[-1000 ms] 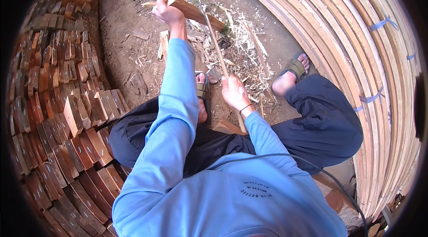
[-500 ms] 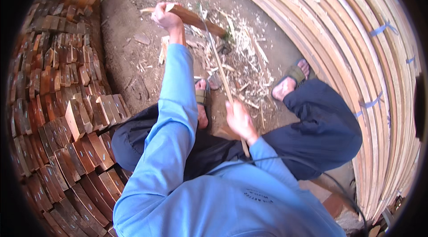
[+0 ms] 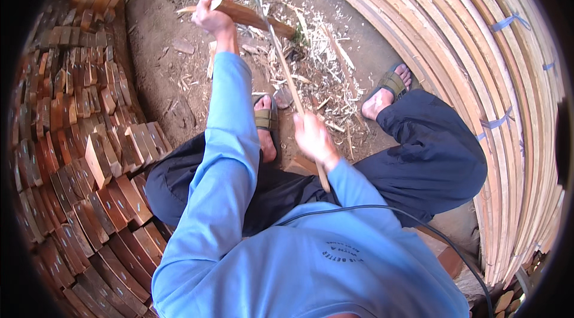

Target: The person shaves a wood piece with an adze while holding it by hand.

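Note:
My left hand (image 3: 213, 17), arm stretched forward, is closed around the near-left end of a piece of wood (image 3: 244, 14). The wood slants down to the right, its far end among the shavings near a greenish patch. My right hand (image 3: 313, 136) grips the long wooden handle of a long-handled knife (image 3: 283, 62), whose butt reaches back toward my lap. The knife's thin metal blade lies across the wood, right of my left hand; whether its edge is cutting in, I cannot tell.
Pale wood shavings (image 3: 326, 58) litter the dirt floor between my sandalled feet. Stacked short wood blocks (image 3: 89, 156) form a wall on the left. Long bundled boards (image 3: 466, 49) tied with blue strips curve along the right. A black cable (image 3: 445, 237) crosses my shirt.
The knife and my right hand have shifted slightly left and up in the picture. My left hand and the wood have moved the same way, as the whole view has shifted a little.

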Demonstrator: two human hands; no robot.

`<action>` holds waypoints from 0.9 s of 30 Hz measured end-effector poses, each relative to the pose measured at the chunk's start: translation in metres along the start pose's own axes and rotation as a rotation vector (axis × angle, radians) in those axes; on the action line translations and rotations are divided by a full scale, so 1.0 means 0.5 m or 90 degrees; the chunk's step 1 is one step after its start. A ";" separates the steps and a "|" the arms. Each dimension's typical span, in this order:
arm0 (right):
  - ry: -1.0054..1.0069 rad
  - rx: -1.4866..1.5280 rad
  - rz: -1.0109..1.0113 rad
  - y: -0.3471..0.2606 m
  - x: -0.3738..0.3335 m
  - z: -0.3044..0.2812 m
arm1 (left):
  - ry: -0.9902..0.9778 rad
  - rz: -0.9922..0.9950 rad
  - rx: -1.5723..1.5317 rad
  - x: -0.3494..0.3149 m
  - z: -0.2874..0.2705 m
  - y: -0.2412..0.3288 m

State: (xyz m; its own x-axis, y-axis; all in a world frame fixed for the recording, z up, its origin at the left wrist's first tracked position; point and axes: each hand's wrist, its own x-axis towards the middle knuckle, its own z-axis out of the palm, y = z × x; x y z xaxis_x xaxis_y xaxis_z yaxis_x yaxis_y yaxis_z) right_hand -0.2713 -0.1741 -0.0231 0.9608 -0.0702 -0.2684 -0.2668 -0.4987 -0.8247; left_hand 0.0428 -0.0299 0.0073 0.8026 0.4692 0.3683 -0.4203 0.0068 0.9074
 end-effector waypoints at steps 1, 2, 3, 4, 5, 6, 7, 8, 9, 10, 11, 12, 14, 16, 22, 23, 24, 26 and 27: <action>-0.073 -0.021 0.113 -0.004 -0.008 -0.005 | 0.020 0.004 -0.038 -0.002 0.002 0.000; -0.021 0.018 0.109 -0.004 -0.008 -0.003 | 0.013 -0.026 -0.028 -0.003 0.005 -0.001; 0.059 -0.056 -0.035 0.001 -0.011 -0.002 | 0.002 -0.015 -0.018 -0.005 0.008 -0.004; 0.040 -0.099 -0.049 -0.002 0.000 0.000 | -0.012 -0.020 0.002 -0.010 0.004 -0.007; 0.090 -0.103 -0.119 -0.001 -0.006 -0.001 | 0.019 -0.039 0.037 -0.007 0.010 -0.011; 0.082 0.000 -0.037 -0.001 0.013 0.002 | -0.035 0.090 0.228 -0.007 0.007 -0.014; 0.067 -0.006 -0.038 0.001 0.003 0.002 | -0.016 0.220 0.336 -0.004 0.007 -0.016; 0.086 0.002 -0.083 0.002 0.011 0.001 | -0.015 0.271 0.390 0.003 0.006 -0.016; 0.026 -0.002 -0.017 0.002 0.006 0.000 | 0.006 0.139 0.191 0.008 0.006 -0.017; -0.038 -0.010 0.051 0.003 0.004 -0.002 | 0.015 0.025 0.022 0.010 0.006 -0.017; -0.044 -0.005 0.118 0.003 0.004 -0.003 | 0.030 0.047 0.002 0.010 0.005 -0.016; 0.000 -0.004 0.047 0.004 0.003 -0.005 | 0.023 0.000 -0.055 0.010 0.007 -0.014; 0.033 -0.008 -0.005 0.002 0.012 -0.004 | 0.043 -0.097 -0.136 -0.005 0.005 -0.012; 0.042 -0.017 -0.013 -0.001 0.036 -0.008 | -0.032 0.040 0.030 -0.012 0.000 -0.007; -0.116 -0.039 0.134 -0.009 0.003 -0.028 | 0.041 -0.029 -0.057 0.005 -0.032 -0.006; -0.044 -0.031 0.041 -0.004 0.002 -0.024 | 0.030 -0.031 -0.089 0.006 -0.033 -0.009; 0.032 -0.019 -0.041 -0.001 0.010 -0.017 | 0.047 -0.082 -0.086 0.003 -0.032 -0.012; -0.034 -0.037 0.037 -0.002 0.036 -0.008 | -0.002 0.072 0.099 0.001 -0.029 -0.011; -0.020 -0.033 0.024 0.000 0.031 -0.002 | 0.004 0.026 0.025 0.002 -0.027 -0.007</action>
State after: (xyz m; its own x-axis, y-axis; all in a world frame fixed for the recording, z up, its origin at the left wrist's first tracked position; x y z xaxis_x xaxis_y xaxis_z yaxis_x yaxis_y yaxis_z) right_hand -0.2563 -0.1763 -0.0269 0.9470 -0.0625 -0.3152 -0.2976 -0.5405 -0.7869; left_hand 0.0395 -0.0175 0.0018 0.7828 0.4736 0.4036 -0.4355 -0.0464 0.8990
